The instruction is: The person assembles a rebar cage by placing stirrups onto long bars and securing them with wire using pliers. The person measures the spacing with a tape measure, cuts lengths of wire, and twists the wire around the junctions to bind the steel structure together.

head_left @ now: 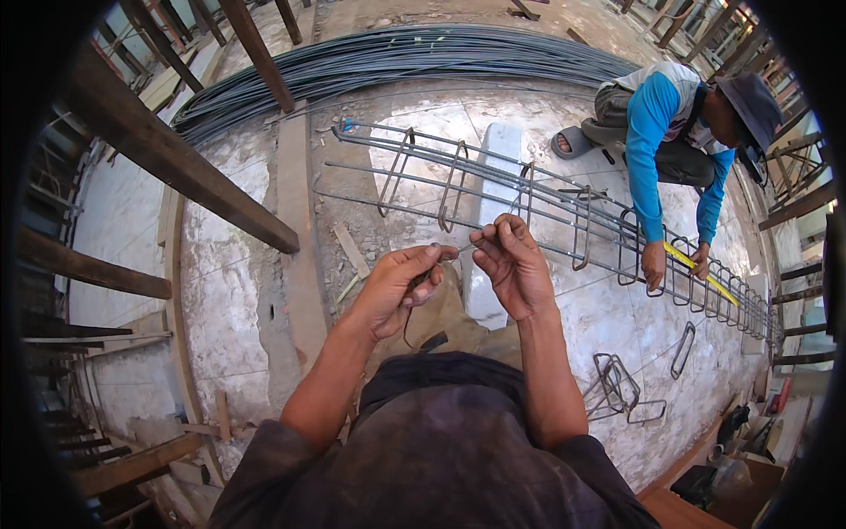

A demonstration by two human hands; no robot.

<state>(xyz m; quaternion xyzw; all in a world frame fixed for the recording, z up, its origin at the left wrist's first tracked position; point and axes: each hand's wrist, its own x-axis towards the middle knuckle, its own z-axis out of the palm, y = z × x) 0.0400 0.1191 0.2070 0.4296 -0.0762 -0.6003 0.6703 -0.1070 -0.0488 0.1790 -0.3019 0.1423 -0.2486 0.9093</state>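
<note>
In front of my chest, my left hand point(397, 286) and my right hand point(514, 266) are close together, each with thumb and fingers pinched. A thin tie wire point(464, 249) runs between the two pinches. Below my left hand a thin dark strand hangs down. Just beyond my hands lies a long rebar cage point(423, 198) of straight bars with rectangular stirrups point(454, 187) around them. It stretches from the far left to the right. A pale block point(499, 145) sits beneath its near part.
At the right a person in blue sleeves point(650, 163) crouches, holding a yellow tape measure point(701, 269) along the cage. Loose stirrups point(617, 383) lie on the floor below it. A bundle of long rebar point(379, 62) curves across the back. Slanting wooden posts point(185, 159) stand left.
</note>
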